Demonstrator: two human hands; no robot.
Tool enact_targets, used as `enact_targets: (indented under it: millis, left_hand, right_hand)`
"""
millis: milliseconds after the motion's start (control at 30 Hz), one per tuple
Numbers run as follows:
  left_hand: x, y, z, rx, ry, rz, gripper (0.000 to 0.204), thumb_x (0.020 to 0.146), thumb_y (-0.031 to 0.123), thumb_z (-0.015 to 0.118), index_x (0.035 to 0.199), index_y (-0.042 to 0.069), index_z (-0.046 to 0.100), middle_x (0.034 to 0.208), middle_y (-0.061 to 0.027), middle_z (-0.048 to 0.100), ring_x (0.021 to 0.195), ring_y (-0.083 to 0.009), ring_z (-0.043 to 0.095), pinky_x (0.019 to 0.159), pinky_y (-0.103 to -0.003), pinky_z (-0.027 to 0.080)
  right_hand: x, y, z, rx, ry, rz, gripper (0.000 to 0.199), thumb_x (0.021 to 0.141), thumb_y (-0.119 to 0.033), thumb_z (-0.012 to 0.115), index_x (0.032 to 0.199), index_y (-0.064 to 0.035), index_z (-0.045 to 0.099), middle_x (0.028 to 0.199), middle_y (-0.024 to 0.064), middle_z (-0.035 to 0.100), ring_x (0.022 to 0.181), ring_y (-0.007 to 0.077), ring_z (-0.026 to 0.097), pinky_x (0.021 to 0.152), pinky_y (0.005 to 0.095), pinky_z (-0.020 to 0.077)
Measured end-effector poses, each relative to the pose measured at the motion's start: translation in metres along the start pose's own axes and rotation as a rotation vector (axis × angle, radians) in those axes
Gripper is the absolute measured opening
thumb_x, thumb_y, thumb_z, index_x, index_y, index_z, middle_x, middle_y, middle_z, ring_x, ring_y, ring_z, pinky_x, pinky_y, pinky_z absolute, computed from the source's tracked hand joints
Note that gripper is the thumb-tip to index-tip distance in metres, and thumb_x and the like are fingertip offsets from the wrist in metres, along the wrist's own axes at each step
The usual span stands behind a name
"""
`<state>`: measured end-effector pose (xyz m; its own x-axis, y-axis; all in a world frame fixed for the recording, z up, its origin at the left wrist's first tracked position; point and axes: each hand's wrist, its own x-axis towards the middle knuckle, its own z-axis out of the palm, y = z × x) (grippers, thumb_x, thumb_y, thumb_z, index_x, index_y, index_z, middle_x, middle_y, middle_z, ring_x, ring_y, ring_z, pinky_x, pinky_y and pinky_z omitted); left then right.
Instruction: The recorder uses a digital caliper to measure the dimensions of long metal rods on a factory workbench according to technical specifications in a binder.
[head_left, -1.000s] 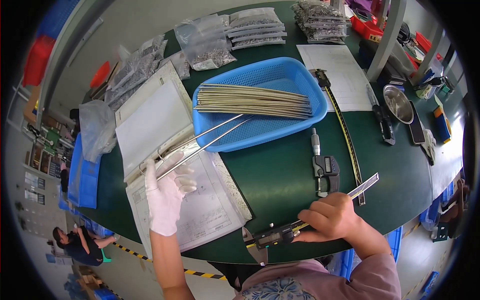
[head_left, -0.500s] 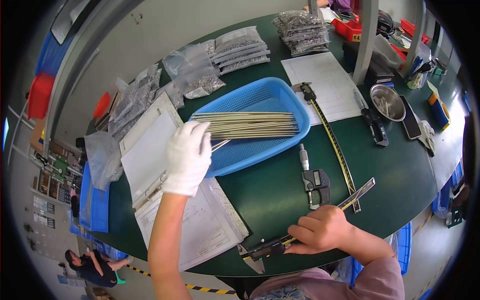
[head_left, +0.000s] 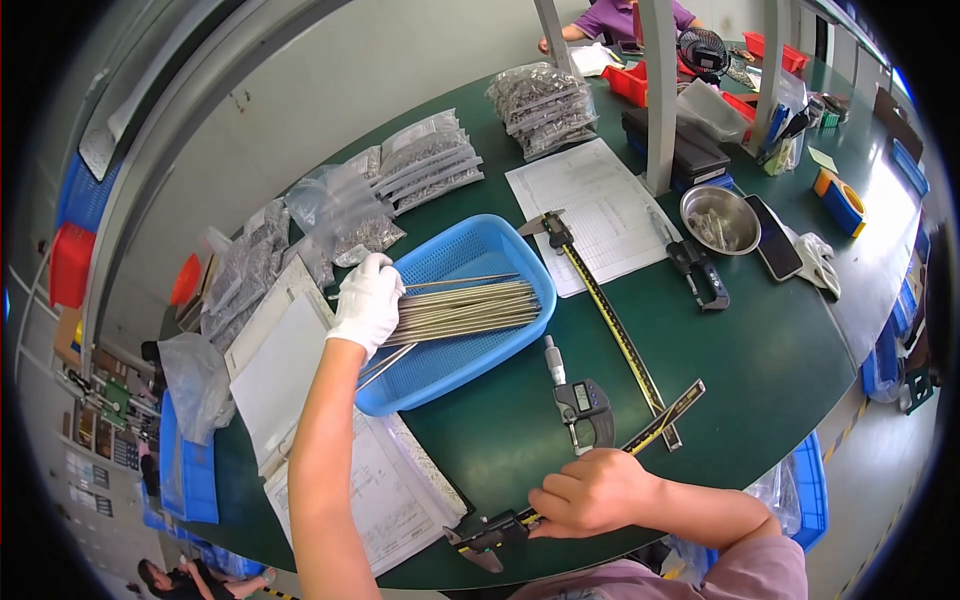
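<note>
My left hand (head_left: 368, 303), in a white glove, is closed at the left end of a bundle of thin metal rods (head_left: 470, 312). One rod (head_left: 460, 282) lies apart along the bundle's far side and runs into its fingers, with a short end showing left of the glove. The rods rest in a blue perforated basket (head_left: 440, 383); a few slant out below the hand. My bare right hand (head_left: 598, 490) is wrapped round the beam of a digital caliper (head_left: 505, 530), held low over the near table edge, its jaws to the left.
A long caliper (head_left: 610, 325), a digital micrometer (head_left: 582, 402) and another micrometer (head_left: 697, 272) lie on the green table. Papers (head_left: 585, 215), a metal bowl (head_left: 720, 220) and a phone (head_left: 772, 238) are further right. Bagged parts (head_left: 540, 105) stand behind. A binder (head_left: 375, 490) lies left.
The view has shifted, so the table sits lower and further left. One rod now stands apart from the bundle at my left hand. My right hand keeps hold of the caliper.
</note>
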<state>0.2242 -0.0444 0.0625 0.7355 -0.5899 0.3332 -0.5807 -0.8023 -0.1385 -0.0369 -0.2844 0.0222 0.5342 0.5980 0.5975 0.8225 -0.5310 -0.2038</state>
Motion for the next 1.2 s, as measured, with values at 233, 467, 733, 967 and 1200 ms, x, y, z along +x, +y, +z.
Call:
enact_targets:
  millis: [233,467,733,967,1200]
  left_hand:
    - [-0.062,0.04,-0.084,-0.016,0.162,0.216,0.012,0.071,0.006,0.061,0.079,0.01,0.052,0.077,-0.0065,0.054,0.065,-0.0282,0.055,0.058,-0.04,0.042]
    - [-0.162,0.07,-0.108,-0.003,0.202,0.29,0.021,0.064,0.01,0.068,0.08,0.012,0.054,0.072,-0.0021,0.05,0.053,-0.0225,0.049,0.051,-0.036,0.036]
    - [-0.198,0.072,-0.109,-0.019,0.253,0.179,0.028,0.062,0.014,0.071,0.086,0.014,0.056,0.075,-0.0021,0.051,0.057,-0.0213,0.051,0.055,-0.035,0.038]
    - [-0.196,0.092,-0.079,0.075,0.883,-0.426,0.051,0.083,0.026,0.064,0.126,0.012,0.04,0.124,-0.0152,0.044,0.11,-0.0307,0.047,0.094,-0.047,0.038]
    - [-0.178,0.144,-0.063,-1.682,0.974,-0.81,0.083,0.084,0.006,0.056,0.145,0.019,0.002,0.15,-0.0072,0.007,0.13,-0.0371,0.03,0.095,-0.046,0.044]
  right_hand:
    - [0.003,0.005,-0.017,-0.029,0.066,0.14,0.031,0.07,-0.031,0.067,0.091,-0.0099,0.059,0.06,-0.0008,0.044,0.043,0.0145,0.049,0.038,0.0284,0.0382]
    - [0.006,0.015,-0.015,-0.236,0.238,0.191,0.033,0.069,-0.014,0.071,0.101,-0.0101,0.064,0.048,-0.0048,0.039,0.037,0.0087,0.043,0.034,0.0256,0.0307]
    - [0.009,0.007,-0.012,-0.22,0.142,0.074,0.028,0.067,-0.018,0.075,0.092,-0.008,0.065,0.05,-0.0035,0.04,0.038,0.0117,0.044,0.035,0.0268,0.0319]
    - [0.006,0.008,-0.012,-0.15,0.263,0.072,0.017,0.07,-0.01,0.07,0.084,-0.0055,0.061,0.049,-0.0015,0.045,0.037,0.0138,0.045,0.037,0.0267,0.0337]
    - [0.004,0.01,-0.01,-0.125,0.294,0.097,0.015,0.072,-0.009,0.069,0.083,-0.0048,0.06,0.048,-0.0016,0.043,0.037,0.0139,0.043,0.037,0.0268,0.0329]
